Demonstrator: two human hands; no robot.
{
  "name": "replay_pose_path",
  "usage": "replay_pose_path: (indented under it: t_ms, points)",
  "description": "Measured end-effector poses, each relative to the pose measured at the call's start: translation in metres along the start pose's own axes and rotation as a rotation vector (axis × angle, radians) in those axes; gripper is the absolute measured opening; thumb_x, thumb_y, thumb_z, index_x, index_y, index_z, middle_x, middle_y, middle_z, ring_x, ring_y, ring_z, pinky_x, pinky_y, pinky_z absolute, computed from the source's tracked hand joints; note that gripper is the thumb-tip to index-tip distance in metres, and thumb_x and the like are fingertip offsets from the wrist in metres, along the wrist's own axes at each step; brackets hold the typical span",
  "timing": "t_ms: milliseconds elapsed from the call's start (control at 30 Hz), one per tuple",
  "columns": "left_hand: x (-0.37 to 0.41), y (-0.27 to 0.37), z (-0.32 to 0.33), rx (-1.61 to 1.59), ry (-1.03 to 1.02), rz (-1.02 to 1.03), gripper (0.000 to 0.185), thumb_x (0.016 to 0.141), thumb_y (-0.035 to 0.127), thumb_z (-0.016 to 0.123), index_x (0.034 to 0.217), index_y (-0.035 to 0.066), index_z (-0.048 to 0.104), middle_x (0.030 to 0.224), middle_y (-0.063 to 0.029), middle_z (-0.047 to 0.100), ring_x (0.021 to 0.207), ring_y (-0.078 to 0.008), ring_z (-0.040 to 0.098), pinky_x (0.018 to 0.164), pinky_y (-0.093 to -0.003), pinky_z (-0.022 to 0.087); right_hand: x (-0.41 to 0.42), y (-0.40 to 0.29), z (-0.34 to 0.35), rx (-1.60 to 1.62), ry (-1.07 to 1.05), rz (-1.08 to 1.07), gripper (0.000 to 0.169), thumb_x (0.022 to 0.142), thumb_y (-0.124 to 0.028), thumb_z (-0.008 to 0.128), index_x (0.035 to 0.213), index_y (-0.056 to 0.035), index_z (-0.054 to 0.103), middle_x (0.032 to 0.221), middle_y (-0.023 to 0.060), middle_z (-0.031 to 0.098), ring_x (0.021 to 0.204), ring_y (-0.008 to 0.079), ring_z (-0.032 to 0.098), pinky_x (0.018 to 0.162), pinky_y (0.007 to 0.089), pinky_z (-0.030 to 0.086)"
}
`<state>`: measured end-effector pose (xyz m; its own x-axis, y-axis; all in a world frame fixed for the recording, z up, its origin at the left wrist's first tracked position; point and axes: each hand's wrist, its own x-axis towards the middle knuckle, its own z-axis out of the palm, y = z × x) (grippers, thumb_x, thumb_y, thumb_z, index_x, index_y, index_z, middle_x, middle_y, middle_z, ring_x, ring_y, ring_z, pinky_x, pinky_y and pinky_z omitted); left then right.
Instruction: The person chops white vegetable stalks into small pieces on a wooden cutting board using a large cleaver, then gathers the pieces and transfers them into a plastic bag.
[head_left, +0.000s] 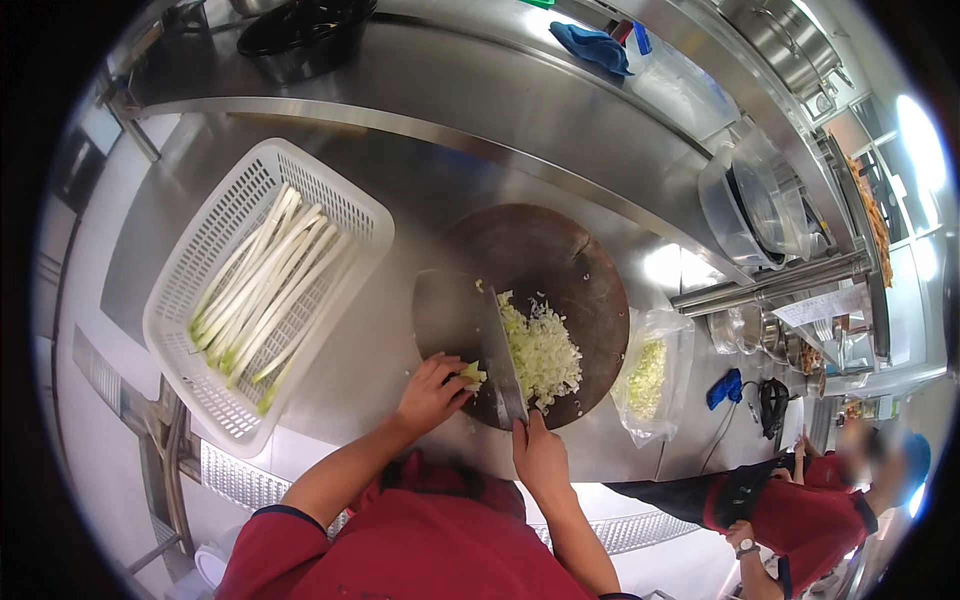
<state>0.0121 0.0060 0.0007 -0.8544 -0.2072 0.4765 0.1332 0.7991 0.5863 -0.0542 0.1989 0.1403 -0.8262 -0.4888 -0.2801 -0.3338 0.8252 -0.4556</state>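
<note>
A round, dark chopping block (577, 247) lies on the steel counter in front of me. My right hand (541, 454) grips the handle of a cleaver (505, 367), whose blade stands on edge across the block. To the right of the blade spreads a pile of finely chopped pale green scallion (546, 356). On the block's left part, my left hand (437, 394) holds a short bunch of scallion pieces (472, 373) under its fingertips, a small distance from the blade.
Long white scallion stalks (262, 277) lie in a white perforated plastic basket (375, 214) at left. Right of the block sits a clear plastic bag (679, 337) of chopped scallion (646, 382). A raised steel shelf (465, 82) runs behind. A co-worker (810, 502) stands at right.
</note>
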Motion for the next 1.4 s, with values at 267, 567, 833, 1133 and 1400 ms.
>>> replay_pose_path:
  t_ms: [267, 567, 833, 1133, 1400]
  points:
    - [0.001, 0.001, 0.002, -0.021, 0.011, -0.001, 0.024, 0.079, 0.015, 0.079, 0.099, 0.011, 0.066, 0.116, -0.0077, 0.061, 0.120, -0.0312, 0.056, 0.108, -0.0505, 0.045, 0.006, 0.002, 0.024, -0.051, -0.056, 0.003, 0.025, 0.101, -0.022, 0.052, 0.103, 0.0022, 0.052, 0.073, 0.0322, 0.064, 0.072, 0.0525, 0.064, 0.064, 0.0608, 0.050]
    - [0.001, 0.001, 0.004, -0.021, 0.047, -0.001, 0.020, 0.079, 0.012, 0.078, 0.096, 0.010, 0.066, 0.115, -0.0082, 0.062, 0.118, -0.0299, 0.058, 0.110, -0.0497, 0.044, 0.026, -0.009, 0.017, -0.044, 0.018, -0.052, 0.024, 0.100, -0.022, 0.053, 0.104, 0.0017, 0.053, 0.072, 0.0309, 0.064, 0.072, 0.0523, 0.064, 0.064, 0.0604, 0.050]
    - [-0.002, -0.001, 0.009, -0.026, 0.072, -0.005, 0.021, 0.079, 0.011, 0.078, 0.095, 0.008, 0.066, 0.115, -0.0082, 0.062, 0.119, -0.0295, 0.058, 0.109, -0.0496, 0.045, -0.009, 0.000, 0.010, -0.022, -0.021, -0.023, 0.021, 0.100, -0.021, 0.054, 0.099, 0.0002, 0.050, 0.070, 0.0300, 0.063, 0.069, 0.0525, 0.063, 0.060, 0.0598, 0.049]
    - [-0.002, 0.002, 0.007, -0.028, 0.071, -0.026, 0.020, 0.079, 0.010, 0.078, 0.094, 0.008, 0.066, 0.112, -0.0076, 0.063, 0.117, -0.0291, 0.059, 0.109, -0.0497, 0.046, -0.010, 0.002, 0.018, -0.028, -0.074, -0.016, 0.022, 0.101, -0.021, 0.053, 0.101, 0.0013, 0.050, 0.072, 0.0306, 0.064, 0.071, 0.0527, 0.063, 0.061, 0.0600, 0.049]
    - [-0.002, 0.000, 0.013, -0.032, 0.102, -0.039, 0.020, 0.077, 0.009, 0.078, 0.092, 0.007, 0.065, 0.109, -0.0072, 0.065, 0.115, -0.0283, 0.060, 0.109, -0.0490, 0.046, 0.038, -0.013, 0.029, -0.071, -0.004, -0.098, 0.026, 0.102, -0.025, 0.050, 0.103, 0.0003, 0.051, 0.074, 0.0301, 0.066, 0.072, 0.0493, 0.067, 0.063, 0.0573, 0.053]
